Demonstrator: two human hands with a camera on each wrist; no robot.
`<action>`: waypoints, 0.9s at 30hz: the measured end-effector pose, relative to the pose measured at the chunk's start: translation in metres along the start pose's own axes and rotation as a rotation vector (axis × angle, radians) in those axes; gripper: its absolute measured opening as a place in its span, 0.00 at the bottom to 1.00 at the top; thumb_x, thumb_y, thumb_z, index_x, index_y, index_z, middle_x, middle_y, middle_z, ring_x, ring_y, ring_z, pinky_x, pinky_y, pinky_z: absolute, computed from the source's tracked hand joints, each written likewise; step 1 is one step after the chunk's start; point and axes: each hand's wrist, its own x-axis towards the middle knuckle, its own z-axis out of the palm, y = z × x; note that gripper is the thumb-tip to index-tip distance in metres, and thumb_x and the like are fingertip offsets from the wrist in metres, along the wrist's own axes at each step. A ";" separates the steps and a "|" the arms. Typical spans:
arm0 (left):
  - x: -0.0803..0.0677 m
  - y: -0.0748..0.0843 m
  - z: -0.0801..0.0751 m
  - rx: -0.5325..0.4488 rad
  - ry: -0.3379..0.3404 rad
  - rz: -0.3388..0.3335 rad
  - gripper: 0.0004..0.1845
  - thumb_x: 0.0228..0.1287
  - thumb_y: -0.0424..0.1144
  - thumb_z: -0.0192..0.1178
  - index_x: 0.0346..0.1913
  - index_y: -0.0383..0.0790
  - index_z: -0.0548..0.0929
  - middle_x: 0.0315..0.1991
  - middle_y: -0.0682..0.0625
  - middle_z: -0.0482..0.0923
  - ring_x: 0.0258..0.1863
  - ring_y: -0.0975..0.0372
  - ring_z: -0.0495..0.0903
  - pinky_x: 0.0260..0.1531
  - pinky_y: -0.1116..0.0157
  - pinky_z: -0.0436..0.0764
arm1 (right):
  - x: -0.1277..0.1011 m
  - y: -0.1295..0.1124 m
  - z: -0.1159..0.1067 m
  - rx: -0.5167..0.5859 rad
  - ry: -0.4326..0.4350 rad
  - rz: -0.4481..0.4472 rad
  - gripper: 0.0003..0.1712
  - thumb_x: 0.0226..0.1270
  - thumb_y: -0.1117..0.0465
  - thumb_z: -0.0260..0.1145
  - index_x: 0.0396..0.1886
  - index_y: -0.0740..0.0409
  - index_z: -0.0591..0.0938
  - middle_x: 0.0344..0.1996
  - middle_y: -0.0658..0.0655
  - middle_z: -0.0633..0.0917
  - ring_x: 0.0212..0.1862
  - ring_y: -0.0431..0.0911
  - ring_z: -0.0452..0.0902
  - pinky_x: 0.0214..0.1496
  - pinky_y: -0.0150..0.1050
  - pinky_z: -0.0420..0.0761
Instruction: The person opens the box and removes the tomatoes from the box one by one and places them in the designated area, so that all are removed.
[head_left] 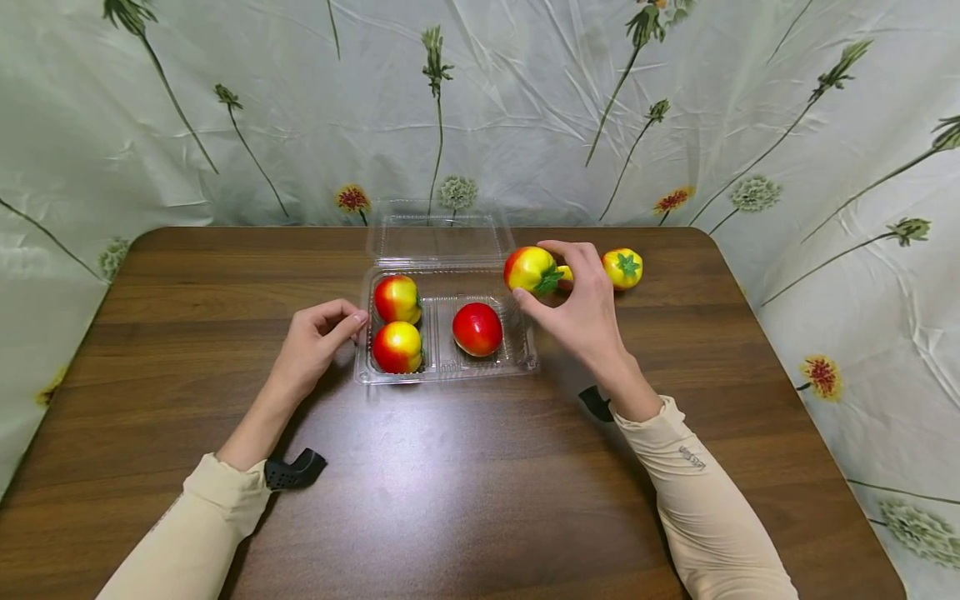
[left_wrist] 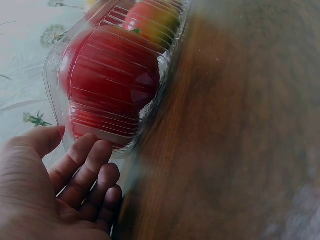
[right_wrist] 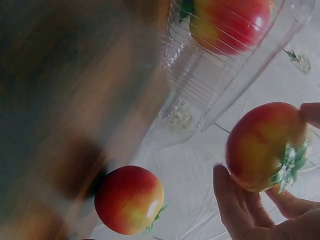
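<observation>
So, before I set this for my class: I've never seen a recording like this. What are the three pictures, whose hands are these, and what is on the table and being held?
There is no machine here: a person works with two bare hands and wears three cameras. The wide picture comes from a camera on the head, looking down at a brown wooden table. The other two come from cameras on each wrist, so they show that hand's work very close and tilted.

On the table stands a clear plastic clamshell box with its lid open. Three toy tomatoes lie in it; the reddest one is on the right side. Another tomato lies on the table beyond the box.

The right hand holds a red and yellow tomato by the box's far right corner. The left hand holds nothing; its fingers rest at the box's left edge.
</observation>
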 end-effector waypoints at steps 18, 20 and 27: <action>0.005 -0.029 -0.002 0.021 0.017 -0.001 0.09 0.70 0.34 0.60 0.34 0.30 0.82 0.26 0.39 0.76 0.28 0.53 0.72 0.29 0.70 0.71 | 0.007 0.022 -0.009 -0.078 0.040 0.042 0.34 0.48 0.51 0.78 0.56 0.53 0.78 0.49 0.57 0.76 0.52 0.48 0.71 0.52 0.44 0.68; 0.005 -0.029 -0.002 0.025 0.016 0.001 0.09 0.70 0.35 0.60 0.34 0.30 0.82 0.26 0.38 0.76 0.28 0.53 0.72 0.29 0.70 0.71 | 0.007 0.024 -0.010 -0.083 0.042 0.052 0.34 0.48 0.51 0.78 0.56 0.53 0.79 0.49 0.58 0.76 0.52 0.48 0.71 0.52 0.45 0.67; 0.001 -0.011 0.000 0.015 0.007 0.005 0.10 0.70 0.32 0.59 0.34 0.25 0.81 0.26 0.35 0.75 0.28 0.49 0.71 0.29 0.69 0.72 | 0.010 0.030 -0.014 -0.105 0.032 0.085 0.34 0.49 0.50 0.78 0.57 0.52 0.78 0.50 0.59 0.75 0.52 0.50 0.70 0.52 0.46 0.67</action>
